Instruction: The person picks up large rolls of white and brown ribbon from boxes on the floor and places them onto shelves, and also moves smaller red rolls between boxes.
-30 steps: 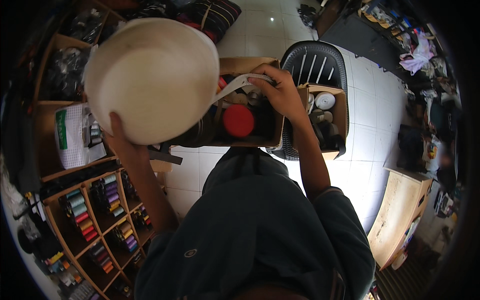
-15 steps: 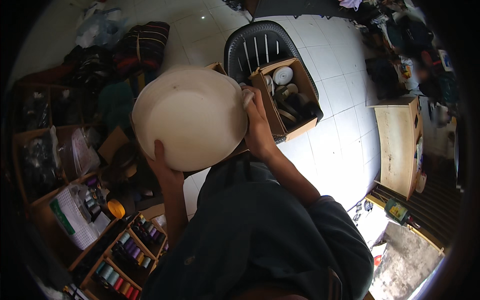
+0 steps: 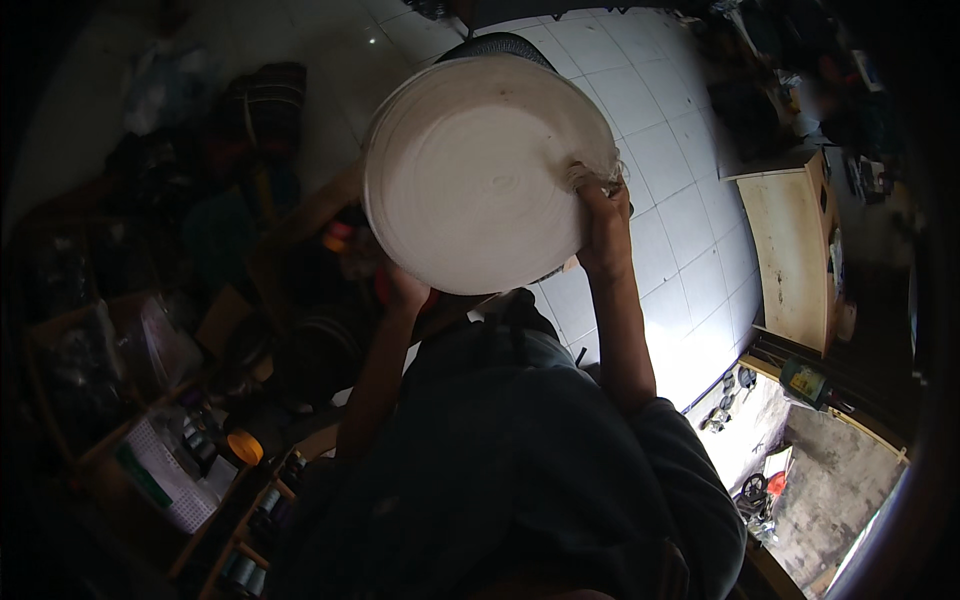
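Note:
I hold up a large, flat, round off-white roll (image 3: 480, 180), its face marked with fine rings like a coil of wound fabric tape. At its right side some frayed, loose material (image 3: 590, 172) shows by my right hand (image 3: 606, 225), which is closed on the rim. My left hand (image 3: 405, 290) grips the lower left edge, its fingers partly hidden behind the roll. Below the roll, near my left hand, sits a small red thing that I cannot make out. The roll covers most of the black chair (image 3: 500, 43).
On the left stand wooden shelves with bagged goods, a white perforated basket (image 3: 165, 480), a yellow-orange roll (image 3: 245, 447) and thread spools (image 3: 240, 572). A light wooden cabinet (image 3: 785, 260) is at right, with a green bottle (image 3: 803, 382) below it. White floor tiles (image 3: 650, 130) lie beyond.
Both hands have carried the roll right and farther away, turning its ringed face toward me. It now hides the cardboard box and most of the chair. The left side looks darker.

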